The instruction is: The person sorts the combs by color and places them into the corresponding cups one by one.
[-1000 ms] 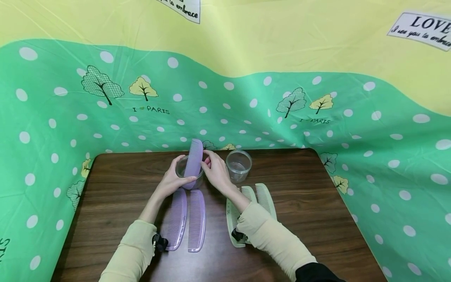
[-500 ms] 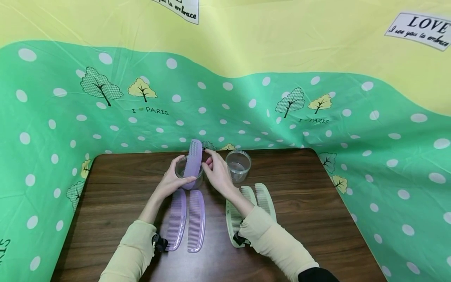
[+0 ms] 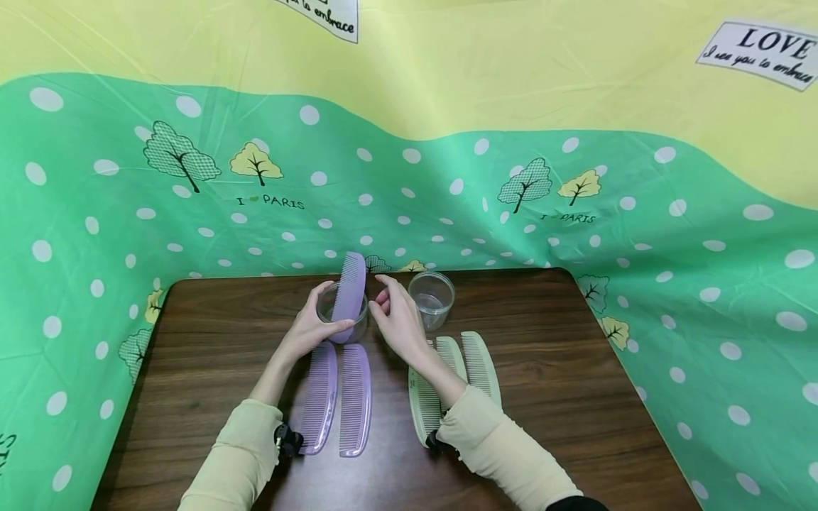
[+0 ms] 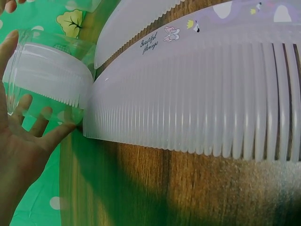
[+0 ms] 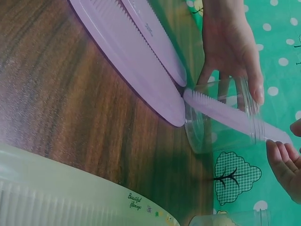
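Comb point(image 3: 349, 287) leans inside the jar point(image 5: 221, 134) that our left hand point(image 3: 314, 328) grips; our right hand point(image 3: 399, 321) hangs just beside it, fingers loosely bent. Two purple combs point(image 3: 356, 401) lie nearer us on the tabletop point(image 3: 556, 404).

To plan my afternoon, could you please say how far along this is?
One purple comb already leans inside the left jar. The left hand holds that jar; the right hand is nearby. Apparently remaining: two purple combs and three green combs on the table; the right jar has no comb.

A purple comb point(image 3: 349, 285) leans (top protruding) in a clear jar point(image 5: 223, 140).
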Demonstrator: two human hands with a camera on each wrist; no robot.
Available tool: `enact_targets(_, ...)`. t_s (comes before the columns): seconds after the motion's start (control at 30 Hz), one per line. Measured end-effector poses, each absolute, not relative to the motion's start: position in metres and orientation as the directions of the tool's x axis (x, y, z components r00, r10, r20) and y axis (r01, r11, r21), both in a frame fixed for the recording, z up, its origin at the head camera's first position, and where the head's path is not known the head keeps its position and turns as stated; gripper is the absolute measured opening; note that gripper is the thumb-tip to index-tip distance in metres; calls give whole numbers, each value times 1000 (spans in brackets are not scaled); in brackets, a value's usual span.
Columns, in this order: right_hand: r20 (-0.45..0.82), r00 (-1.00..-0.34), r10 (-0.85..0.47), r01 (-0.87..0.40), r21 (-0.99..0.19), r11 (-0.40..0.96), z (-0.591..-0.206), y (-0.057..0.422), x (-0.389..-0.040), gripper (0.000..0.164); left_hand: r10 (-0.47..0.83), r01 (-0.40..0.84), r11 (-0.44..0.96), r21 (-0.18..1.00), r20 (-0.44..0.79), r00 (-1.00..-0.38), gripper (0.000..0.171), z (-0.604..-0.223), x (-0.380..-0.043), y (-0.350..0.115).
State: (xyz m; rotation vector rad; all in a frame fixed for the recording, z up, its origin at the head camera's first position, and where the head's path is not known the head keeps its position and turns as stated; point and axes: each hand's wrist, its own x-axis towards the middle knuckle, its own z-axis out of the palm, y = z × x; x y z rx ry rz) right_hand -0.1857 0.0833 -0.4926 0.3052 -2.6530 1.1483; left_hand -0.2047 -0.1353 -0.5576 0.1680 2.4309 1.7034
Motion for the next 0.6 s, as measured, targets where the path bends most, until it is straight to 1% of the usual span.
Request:
enact_targets(0.27,248,-962,-115,-258,-682,684,-494,84,-173,52,196,-1,310,951,-65,-978,97,-559,-206,-135)
enact_targets(0.6,208,-966,-156,-257,-675,691,-497,85,-162,55,191,3,334,943,-65,-980,99,-559,-206,-136)
